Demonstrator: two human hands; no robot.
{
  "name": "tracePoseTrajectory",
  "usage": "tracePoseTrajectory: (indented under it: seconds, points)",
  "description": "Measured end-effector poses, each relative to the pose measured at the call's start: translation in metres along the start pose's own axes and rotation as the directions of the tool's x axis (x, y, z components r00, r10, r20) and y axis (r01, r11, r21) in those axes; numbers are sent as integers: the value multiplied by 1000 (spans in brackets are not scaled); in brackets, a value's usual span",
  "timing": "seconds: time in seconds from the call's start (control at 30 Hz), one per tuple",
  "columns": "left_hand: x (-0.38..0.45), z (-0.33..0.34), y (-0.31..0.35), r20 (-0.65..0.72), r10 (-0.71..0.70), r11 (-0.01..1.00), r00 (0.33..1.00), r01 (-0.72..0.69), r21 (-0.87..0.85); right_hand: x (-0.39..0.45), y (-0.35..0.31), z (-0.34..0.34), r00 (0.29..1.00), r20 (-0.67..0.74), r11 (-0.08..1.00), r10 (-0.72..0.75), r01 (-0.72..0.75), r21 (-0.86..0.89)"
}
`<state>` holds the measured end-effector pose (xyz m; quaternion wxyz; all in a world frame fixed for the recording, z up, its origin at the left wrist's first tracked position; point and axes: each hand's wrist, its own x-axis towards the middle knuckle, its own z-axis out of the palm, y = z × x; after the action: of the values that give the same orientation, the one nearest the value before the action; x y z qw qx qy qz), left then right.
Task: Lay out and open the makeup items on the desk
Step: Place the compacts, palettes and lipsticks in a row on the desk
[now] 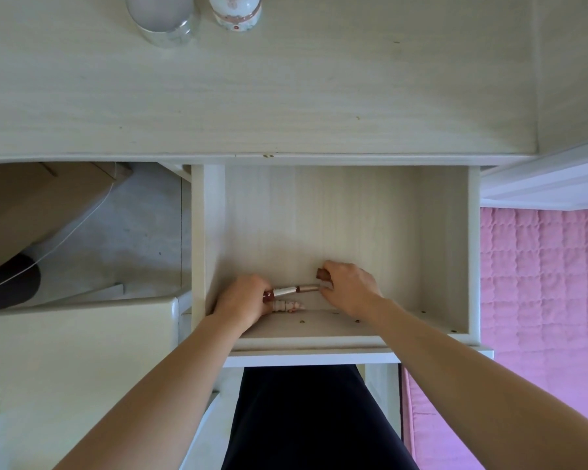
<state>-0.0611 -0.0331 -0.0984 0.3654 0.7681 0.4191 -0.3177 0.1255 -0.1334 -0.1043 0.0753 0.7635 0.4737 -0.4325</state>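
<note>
Pale wooden drawer point(442, 232), pulled open.
Left hand point(243, 300) and right hand point(348, 286) grip makeup brush point(294, 290), six o'clock; right also clutches brown item point(321, 274).

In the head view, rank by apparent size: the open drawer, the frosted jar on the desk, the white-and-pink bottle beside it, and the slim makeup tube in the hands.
1. open drawer
2. frosted jar, cropped by the frame
3. white-and-pink bottle, also cropped, so its rank against the jar is unsure
4. slim makeup tube

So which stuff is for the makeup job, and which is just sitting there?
For the job:
- slim makeup tube, held by left hand and right hand
- pale patterned tube in the open drawer
- two containers on the desk

Just lying about:
- cardboard box
- pink quilt
</note>
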Motion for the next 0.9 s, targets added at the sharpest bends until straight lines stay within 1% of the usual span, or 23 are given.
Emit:
tracePoseTrajectory:
  seconds: [0.07,0.17,0.27,0.37,0.63,0.8,0.9]
  points:
    - [0,1,0,-9,21,998,1000,-20,55,2,-8,3,997,-9,997,-76,76,14]
    - [1,3,-1,-42,56,992,998,-51,114,8,-22,11,983,-55,984,-178,176,-26]
    - [3,4,-2,-57,82,985,995,-72,155,13,-29,13,968,-68,968,-244,238,-81]
    - [5,5,-4,-59,90,980,994,-78,181,17,-29,11,956,-71,956,-283,276,-99]
    - [6,8,0,-60,113,969,992,-96,228,13,-18,8,973,-105,973,-203,189,-132]
    - [8,8,5,-48,115,939,992,-93,332,8,-11,6,990,-89,989,-106,96,-108]
    - [9,7,2,-42,99,946,994,-81,313,5,-3,3,991,-109,994,-77,67,-90]
